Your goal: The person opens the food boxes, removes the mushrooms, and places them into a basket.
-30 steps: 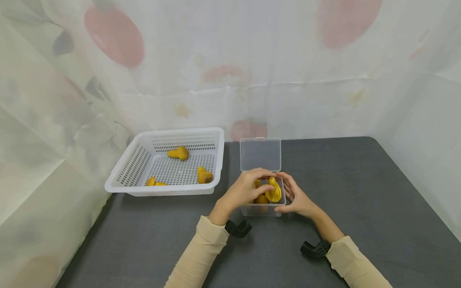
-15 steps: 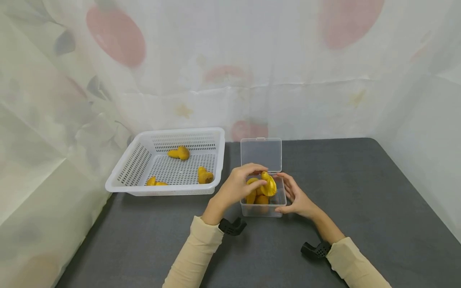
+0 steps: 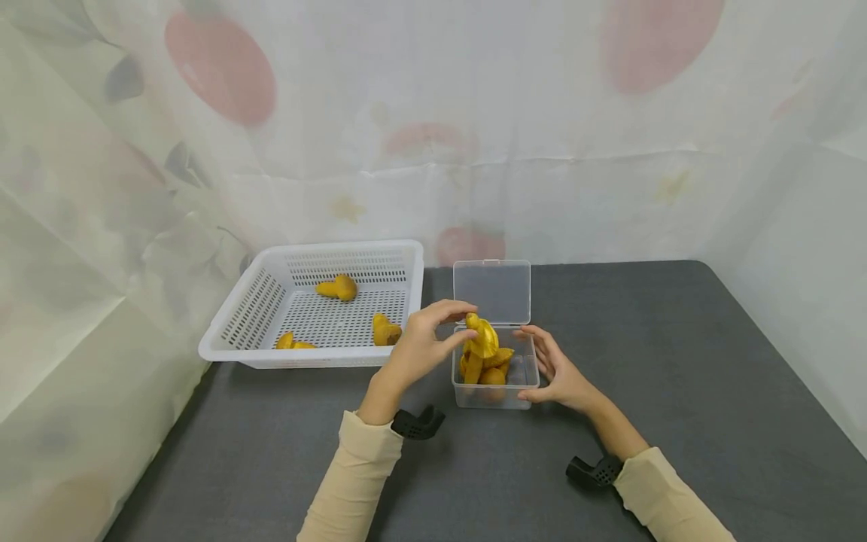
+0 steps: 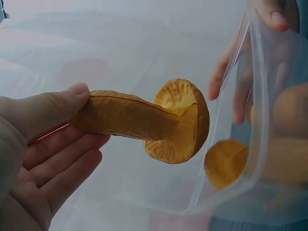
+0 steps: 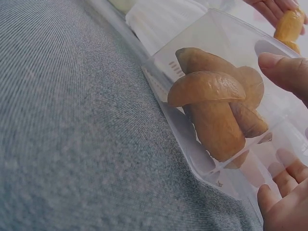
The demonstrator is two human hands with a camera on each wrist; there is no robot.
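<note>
Shifted mushroom (image 3: 485,342) leftward, pinching stem (image 4: 120,115) with left hand (image 3: 423,339); clasping box (image 3: 497,397) with right hand (image 3: 561,381), fingers and thumb spread, likely for steadiness.

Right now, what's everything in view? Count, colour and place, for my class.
basket: 1, white, left
basket mushrooms: 3, yellow, inside
box: 1, clear, lid open, right of basket
box mushrooms: several, count unclear, yellow, inside
held mushroom: 1, yellow, above box
table: 1, dark grey, underneath
patterned backdrop: count unclear, whitish, behind
wrist devices: 2, black, wrists
sleeves: 2, beige, forearms
left hand: 1, bare, pinching held mushroom
right hand: 1, bare, box's right side
</note>
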